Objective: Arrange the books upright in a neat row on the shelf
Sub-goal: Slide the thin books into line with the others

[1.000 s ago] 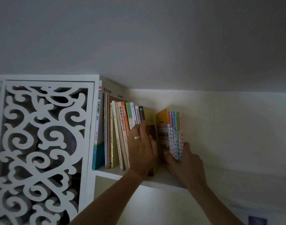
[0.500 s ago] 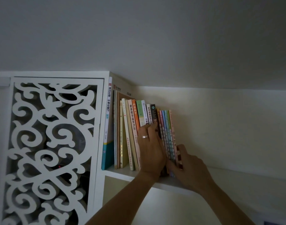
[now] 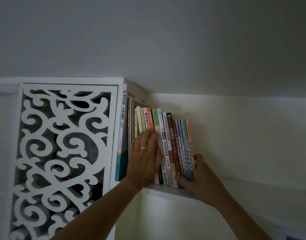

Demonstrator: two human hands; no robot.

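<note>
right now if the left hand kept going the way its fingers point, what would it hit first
The left hand already lies flat on the book spines, fingers pointing up along them. Sliding on, it would stay on those spines, then probably pass their tops into open space; depth is unclear.

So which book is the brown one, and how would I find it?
Find the white cabinet with curly cutouts; the row of books starts beside it. The brown book stands near the row's right end, left of the thin pastel ones. It alone has a dark spine.

Both arms reach up, the left hand [image 3: 144, 153] flat with straight fingers pressing forward, the right hand [image 3: 199, 177] cupped, thumb extended left.
</note>
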